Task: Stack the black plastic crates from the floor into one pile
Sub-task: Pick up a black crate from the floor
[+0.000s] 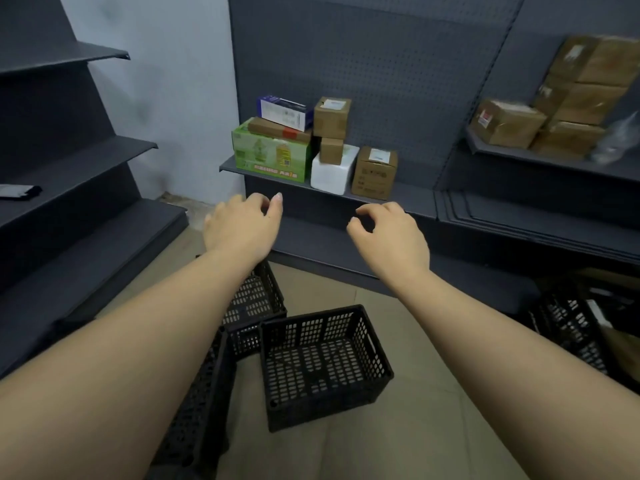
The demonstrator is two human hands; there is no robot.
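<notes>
Three black perforated plastic crates sit on the tan floor below my arms. One empty crate stands upright in the middle. A second crate lies behind it, partly hidden by my left forearm. A third crate stands on its side at the lower left, mostly under that arm. My left hand and my right hand are both stretched forward above the crates, fingers curled loosely and apart, holding nothing. A fourth black crate at the right edge holds some items.
Dark grey shop shelving lines the back and the left side. Cardboard boxes, a green box and a white box sit on the back shelf. More cardboard boxes are stacked on the right shelf.
</notes>
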